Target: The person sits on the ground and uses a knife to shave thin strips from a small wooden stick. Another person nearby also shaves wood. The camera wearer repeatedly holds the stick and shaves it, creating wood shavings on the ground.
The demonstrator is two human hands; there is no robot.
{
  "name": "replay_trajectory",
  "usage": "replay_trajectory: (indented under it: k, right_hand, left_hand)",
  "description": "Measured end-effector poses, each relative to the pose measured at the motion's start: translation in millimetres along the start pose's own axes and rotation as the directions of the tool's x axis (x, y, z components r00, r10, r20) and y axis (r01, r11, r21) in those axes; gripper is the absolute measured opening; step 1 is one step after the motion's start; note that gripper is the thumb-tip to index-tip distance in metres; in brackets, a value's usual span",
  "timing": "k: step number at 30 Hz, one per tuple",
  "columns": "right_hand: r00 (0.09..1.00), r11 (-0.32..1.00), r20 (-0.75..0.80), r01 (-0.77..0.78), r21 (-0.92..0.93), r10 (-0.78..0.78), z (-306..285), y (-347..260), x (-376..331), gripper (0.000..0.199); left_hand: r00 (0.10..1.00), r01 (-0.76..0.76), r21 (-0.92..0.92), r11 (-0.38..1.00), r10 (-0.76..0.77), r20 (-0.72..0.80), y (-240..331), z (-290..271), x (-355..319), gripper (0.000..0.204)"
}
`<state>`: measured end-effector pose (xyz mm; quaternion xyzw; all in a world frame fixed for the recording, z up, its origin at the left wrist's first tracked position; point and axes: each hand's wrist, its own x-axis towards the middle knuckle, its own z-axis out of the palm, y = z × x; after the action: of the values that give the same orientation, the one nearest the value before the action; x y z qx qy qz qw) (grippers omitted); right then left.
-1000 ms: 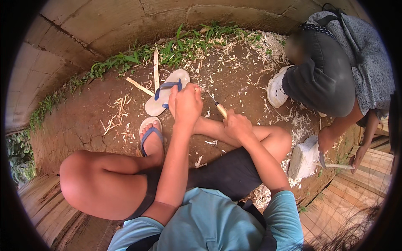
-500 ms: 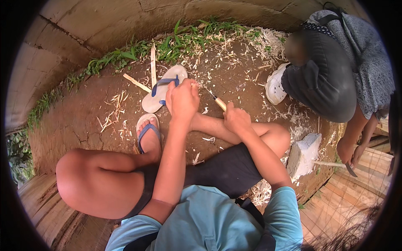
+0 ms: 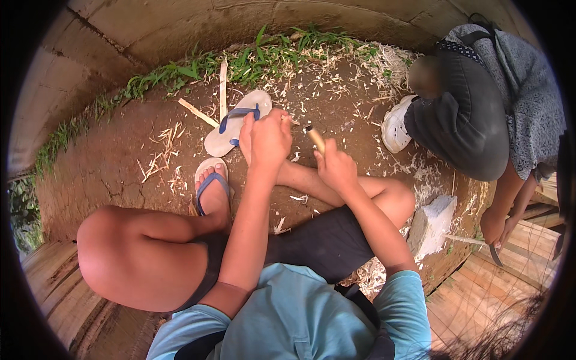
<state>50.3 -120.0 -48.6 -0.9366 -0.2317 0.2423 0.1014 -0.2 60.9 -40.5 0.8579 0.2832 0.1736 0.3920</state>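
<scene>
Bare brown earth (image 3: 120, 174) spreads out under me, scattered with pale wood shavings and bounded at its far edge by a strip of grass (image 3: 180, 72) against a curved concrete wall (image 3: 180, 30). I sit low with my knees bent, my left foot in a blue-strapped sandal (image 3: 211, 180) flat on the ground, and a second sandal (image 3: 237, 123) lies loose just beyond it, toward the grass.

My right hand (image 3: 336, 171) is closed tight around a wooden handle (image 3: 315, 139). Its long axis runs from my fist up and slightly to the left, pointing away from me toward the far edge of the ground; only the short stub above my fist shows, and I cannot tell what sits at its tip. My left hand (image 3: 270, 141) is curled shut just to the left of that stub, above my shin; what it grips is hidden by my own fingers, apart from a small pale bit at its far side.

Two pale split sticks (image 3: 223, 90) lie on the earth near the loose sandal, one pointing at the grass, the other slanted. At the right edge of the ground another person crouches in a white shoe (image 3: 397, 126), hand (image 3: 493, 225) holding a thin pale stick beside a white block (image 3: 433, 225).
</scene>
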Motion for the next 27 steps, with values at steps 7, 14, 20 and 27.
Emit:
replay_trajectory:
  k: [7, 14, 20, 27]
  right_hand:
    - [0.985, 0.982, 0.142, -0.071, -0.174, 0.096, 1, -5, 1, 0.038]
    - [0.964, 0.971, -0.25, 0.141, 0.195, -0.089, 2, 1, -8, 0.042]
    - [0.994, 0.984, 0.108, 0.006, -0.178, 0.013, 2, 8, 7, 0.04]
    - [0.897, 0.946, -0.44, 0.173, 0.273, -0.037, -4, -2, -4, 0.034]
  left_hand:
    - [0.997, 0.06, -0.049, 0.997, -0.058, 0.045, -2, -7, 4, 0.014]
    - [1.0, 0.006, -0.021, 1.0, -0.006, 0.017, -1, -3, 3, 0.013]
    - [0.999, 0.05, -0.026, 0.998, -0.049, 0.02, -7, -4, 2, 0.013]
    - [1.0, -0.009, -0.024, 1.0, 0.009, 0.004, -2, -5, 3, 0.013]
